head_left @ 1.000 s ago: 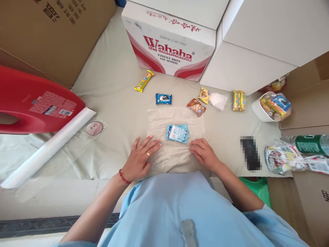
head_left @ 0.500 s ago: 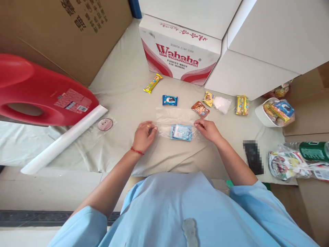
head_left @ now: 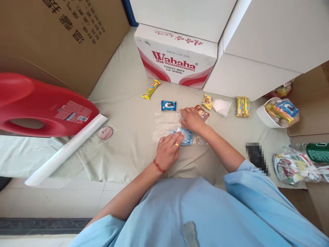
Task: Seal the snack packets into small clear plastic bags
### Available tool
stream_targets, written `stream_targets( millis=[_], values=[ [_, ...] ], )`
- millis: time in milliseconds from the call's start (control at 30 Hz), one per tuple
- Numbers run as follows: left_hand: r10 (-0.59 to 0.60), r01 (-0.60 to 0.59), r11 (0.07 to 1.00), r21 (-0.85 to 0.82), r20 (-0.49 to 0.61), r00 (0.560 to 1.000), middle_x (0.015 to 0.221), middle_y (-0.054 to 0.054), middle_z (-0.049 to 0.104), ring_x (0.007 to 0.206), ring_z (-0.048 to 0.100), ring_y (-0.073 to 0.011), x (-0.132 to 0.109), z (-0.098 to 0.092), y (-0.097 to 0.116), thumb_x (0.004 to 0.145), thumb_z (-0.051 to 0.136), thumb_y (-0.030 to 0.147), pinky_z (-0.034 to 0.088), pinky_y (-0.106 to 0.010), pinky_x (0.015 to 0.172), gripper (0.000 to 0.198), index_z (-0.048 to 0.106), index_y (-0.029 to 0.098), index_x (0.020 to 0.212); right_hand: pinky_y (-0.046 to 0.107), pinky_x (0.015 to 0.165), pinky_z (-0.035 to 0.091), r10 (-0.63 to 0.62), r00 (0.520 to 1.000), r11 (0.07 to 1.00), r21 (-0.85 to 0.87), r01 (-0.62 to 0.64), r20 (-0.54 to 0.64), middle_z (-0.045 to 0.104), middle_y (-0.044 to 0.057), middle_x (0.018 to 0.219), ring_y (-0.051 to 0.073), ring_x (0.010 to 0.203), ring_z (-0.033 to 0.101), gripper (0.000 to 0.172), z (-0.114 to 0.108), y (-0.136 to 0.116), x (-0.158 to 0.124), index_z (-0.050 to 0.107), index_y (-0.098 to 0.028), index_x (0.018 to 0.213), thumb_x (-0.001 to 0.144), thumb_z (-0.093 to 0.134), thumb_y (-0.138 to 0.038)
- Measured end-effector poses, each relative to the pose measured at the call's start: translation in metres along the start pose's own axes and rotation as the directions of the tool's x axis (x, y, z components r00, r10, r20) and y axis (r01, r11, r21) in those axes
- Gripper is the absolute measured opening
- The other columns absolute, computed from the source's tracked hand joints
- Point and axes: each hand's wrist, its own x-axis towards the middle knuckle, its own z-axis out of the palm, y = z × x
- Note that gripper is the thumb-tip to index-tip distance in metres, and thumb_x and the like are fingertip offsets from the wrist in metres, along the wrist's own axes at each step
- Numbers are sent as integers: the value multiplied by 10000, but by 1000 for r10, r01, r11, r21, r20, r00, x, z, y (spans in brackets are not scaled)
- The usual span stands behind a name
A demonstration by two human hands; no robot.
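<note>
A clear plastic bag (head_left: 166, 120) lies on the cloth with light-blue packets (head_left: 188, 138) in its lower part. My left hand (head_left: 168, 151) rests with outstretched fingers on these packets and hides their left part. My right hand (head_left: 193, 120) lies over the bag's upper right, fingers extended and pointing left. It partly covers a brown snack packet (head_left: 201, 112). Beyond the bag are a dark-blue snack packet (head_left: 169, 105) and a yellow snack bar (head_left: 151, 90). Past my right hand sit a small yellow packet (head_left: 207, 102) and a crumpled white plastic piece (head_left: 222, 107).
A Wahaba-style water carton (head_left: 177, 65) stands at the back beside white boxes (head_left: 246, 72). Left are a red jug (head_left: 46, 106), a white roll (head_left: 66, 149) and a round pink item (head_left: 105, 132). Right are yellow packs (head_left: 243, 106), a snack tub (head_left: 267, 115) and a blurred-out dark object (head_left: 255, 157).
My left hand has moved right onto the light-blue packets. My right hand has shifted left and away from me, from the bag's right edge onto its upper part. The view has tilted slightly.
</note>
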Motion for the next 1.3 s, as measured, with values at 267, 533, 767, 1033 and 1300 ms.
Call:
stream_targets(
  millis=[267, 533, 767, 1033, 1300],
  values=[
    [-14, 7, 998, 58, 114, 993, 1507, -93, 637, 1335, 598, -293, 17, 23, -5, 1040, 389, 189, 430, -463, 991, 488, 609, 247, 1472, 352, 872, 428, -44, 992, 998, 46, 38, 121, 749, 128, 986, 277, 1012, 604, 211, -12, -4, 6, 759, -147, 1072, 1015, 567, -215],
    [-4, 5, 1000, -19, 49, 999, 1368, -124, 725, 1337, 626, -288, 11, 29, -11, 1000, 453, 155, 487, -492, 1063, 447, 687, 220, 1375, 327, 683, 383, -285, 953, 957, -25, 289, 100, 684, 86, 928, 235, 867, 545, 347, 0, -21, -81, 692, -259, 1352, 1059, 513, -210],
    [-38, -4, 916, -400, -97, 995, 1199, -62, 785, 1284, 669, -233, -17, 21, -34, 900, 439, 134, 509, -496, 1148, 377, 762, 242, 1064, 328, 724, 443, -226, 972, 974, 7, 226, 70, 640, 70, 1033, 251, 953, 540, 585, 50, -45, -109, 500, -366, 1564, 1024, 520, -140],
    [-671, 551, 739, -387, -358, 649, 1359, -196, 627, 1340, 541, -341, -4, 5, -66, 989, 492, 479, 420, -582, 1175, 438, 603, 138, 1240, 338, 792, 466, -152, 983, 988, 45, 147, 107, 639, 91, 1078, 262, 1005, 541, 519, 47, -67, -101, 574, -359, 1516, 1047, 476, -159],
    [-636, 561, 739, -374, -111, 764, 1168, -117, 720, 1256, 607, -325, 21, 8, -61, 817, 689, 420, 497, -530, 1084, 212, 633, 224, 877, 343, 890, 472, -174, 983, 962, 223, 156, 65, 615, 62, 1008, 230, 950, 526, 428, 50, -52, -100, 639, -311, 1458, 1065, 497, -218]
  ],
)
